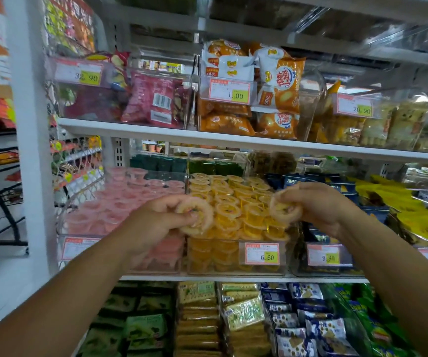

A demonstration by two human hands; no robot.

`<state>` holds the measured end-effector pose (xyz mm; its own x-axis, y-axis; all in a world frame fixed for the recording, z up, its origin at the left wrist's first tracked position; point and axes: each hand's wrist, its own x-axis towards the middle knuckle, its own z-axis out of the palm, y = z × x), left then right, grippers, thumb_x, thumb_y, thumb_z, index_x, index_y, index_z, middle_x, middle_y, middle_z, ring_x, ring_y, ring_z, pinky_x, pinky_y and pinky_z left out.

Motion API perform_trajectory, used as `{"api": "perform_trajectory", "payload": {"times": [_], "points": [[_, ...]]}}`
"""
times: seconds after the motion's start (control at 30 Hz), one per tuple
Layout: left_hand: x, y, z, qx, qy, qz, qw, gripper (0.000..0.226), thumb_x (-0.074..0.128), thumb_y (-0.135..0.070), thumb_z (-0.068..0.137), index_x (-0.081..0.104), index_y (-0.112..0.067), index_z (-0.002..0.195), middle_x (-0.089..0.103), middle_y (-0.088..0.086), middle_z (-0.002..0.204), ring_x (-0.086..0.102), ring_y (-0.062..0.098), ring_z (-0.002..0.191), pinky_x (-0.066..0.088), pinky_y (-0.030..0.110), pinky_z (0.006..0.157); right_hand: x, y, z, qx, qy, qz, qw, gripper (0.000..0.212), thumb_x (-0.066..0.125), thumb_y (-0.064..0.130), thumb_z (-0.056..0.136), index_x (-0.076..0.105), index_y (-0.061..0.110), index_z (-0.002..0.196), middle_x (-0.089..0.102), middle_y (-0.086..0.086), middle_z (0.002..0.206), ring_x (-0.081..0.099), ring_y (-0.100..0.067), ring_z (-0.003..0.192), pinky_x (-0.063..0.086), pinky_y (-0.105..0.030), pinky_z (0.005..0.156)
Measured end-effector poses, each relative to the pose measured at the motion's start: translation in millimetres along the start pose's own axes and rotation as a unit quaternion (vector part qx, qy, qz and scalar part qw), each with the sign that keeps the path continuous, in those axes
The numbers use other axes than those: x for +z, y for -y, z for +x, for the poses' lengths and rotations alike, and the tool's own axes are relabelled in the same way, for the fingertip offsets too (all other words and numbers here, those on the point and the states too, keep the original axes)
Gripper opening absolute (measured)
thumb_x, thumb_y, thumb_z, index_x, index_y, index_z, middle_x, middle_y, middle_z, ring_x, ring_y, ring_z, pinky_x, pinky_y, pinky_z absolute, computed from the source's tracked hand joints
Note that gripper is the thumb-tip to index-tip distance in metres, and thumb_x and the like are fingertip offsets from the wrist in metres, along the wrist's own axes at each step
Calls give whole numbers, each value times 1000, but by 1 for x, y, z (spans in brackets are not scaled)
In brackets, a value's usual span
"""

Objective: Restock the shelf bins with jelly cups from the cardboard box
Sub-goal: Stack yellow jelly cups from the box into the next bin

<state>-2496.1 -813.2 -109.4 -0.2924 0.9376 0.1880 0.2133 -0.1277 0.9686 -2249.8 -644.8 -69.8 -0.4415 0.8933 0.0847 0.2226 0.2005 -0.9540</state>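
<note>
Jelly cups (195, 215): L grip (156, 224), R grip (319, 206)

Upper shelf, 12 o'clock: orange snack bags (279, 81); pink bags (153, 99) at 11. Yellow packs (398, 202) at 3. Cracker packs (243, 315) at 6, blue packs (308, 328) just beside. Black rack (1, 191) at 9.

Head view, close, facing shelves (233, 136)
</note>
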Motion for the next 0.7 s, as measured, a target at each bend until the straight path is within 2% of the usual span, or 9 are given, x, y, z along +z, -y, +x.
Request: {"api": "perform_trajectory", "payload": {"times": [0.07, 0.17, 0.3, 0.37, 0.43, 0.5, 0.57, 0.6, 0.7], "points": [[-10, -6, 14, 12, -30, 49, 998, 26, 69, -14, 87, 70, -28, 109, 74, -2, 103, 68, 23, 100, 53, 42, 93, 12, 11, 11, -17, -7, -49, 999, 10, 76, 17, 80, 74, 10, 87, 74, -8, 85, 69, -21, 80, 53, -35, 77], [-20, -12, 46, 12, -66, 74, 995, 25, 70, -19, 88, 70, -26, 111, 73, 0, 105, 67, 18, 93, 54, 32, 77, 30, 25, 37, -26, -22, -98, 995, 12, 78, 21, 79, 76, 18, 90, 75, -3, 91, 69, -19, 89, 55, -36, 84], [-25, -13, 103, -1, -100, 148, 984, 31, 66, -19, 91, 63, -16, 122, 67, 4, 110, 59, 15, 84, 46, 27, 72, 44, 32, 88, -13, -65, -122, 990, 14, 76, 22, 81, 74, 14, 93, 72, -6, 94, 68, -21, 90, 54, -39, 91], [-25, -13, 130, -16, -100, 165, 981, 33, 64, -20, 93, 61, -12, 125, 65, 5, 108, 59, 14, 81, 45, 24, 65, 48, 31, 115, -5, -79, -126, 989, 17, 75, 24, 83, 72, 10, 93, 72, -9, 95, 68, -23, 90, 53, -40, 94], [-25, -10, 158, -29, -97, 146, 984, 28, 62, -18, 94, 63, -8, 121, 66, 6, 103, 62, 14, 76, 50, 21, 59, 55, 29, 144, -1, -78, -114, 990, 14, 72, 20, 86, 68, 7, 84, 69, -10, 95, 66, -23, 86, 53, -39, 93], [-23, -4, 184, -50, -108, 113, 986, 22, 64, -17, 93, 67, -2, 108, 65, 12, 88, 58, 15, 62, 49, 22, 52, 64, 25, 173, 16, -77, -69, 995, 14, 72, 11, 85, 60, 7, 79, 63, -13, 85, 62, -19, 65, 58, -32, 75], [-24, 4, 211, -78, -124, 101, 984, 24, 72, -23, 87, 67, 0, 83, 60, 12, 68, 50, 19, 54, 44, 25, 55, 73, 25, 196, 53, -74, -53, 994, 17, 74, 11, 84, 58, 7, 81, 59, -11, 72, 57, -12, 44, 54, -24, 51], [-24, 7, 224, -99, -127, 91, 983, 26, 74, -26, 85, 65, -2, 78, 57, 10, 62, 48, 19, 52, 42, 27, 57, 77, 25, 207, 66, -59, -71, 994, 19, 72, 12, 86, 55, 8, 78, 56, -9, 68, 54, -9, 37, 51, -20, 44], [-26, 13, 260, -139, -120, 120, 976, 32, 73, -36, 84, 65, -5, 89, 55, 7, 61, 52, 18, 55, 40, 27, 52, 86, 26, 237, 74, -22, -106, 991, 28, 59, 12, 96, 47, 7, 71, 51, -5, 51, 42, -3, 22, 36, -12, 31]]}}
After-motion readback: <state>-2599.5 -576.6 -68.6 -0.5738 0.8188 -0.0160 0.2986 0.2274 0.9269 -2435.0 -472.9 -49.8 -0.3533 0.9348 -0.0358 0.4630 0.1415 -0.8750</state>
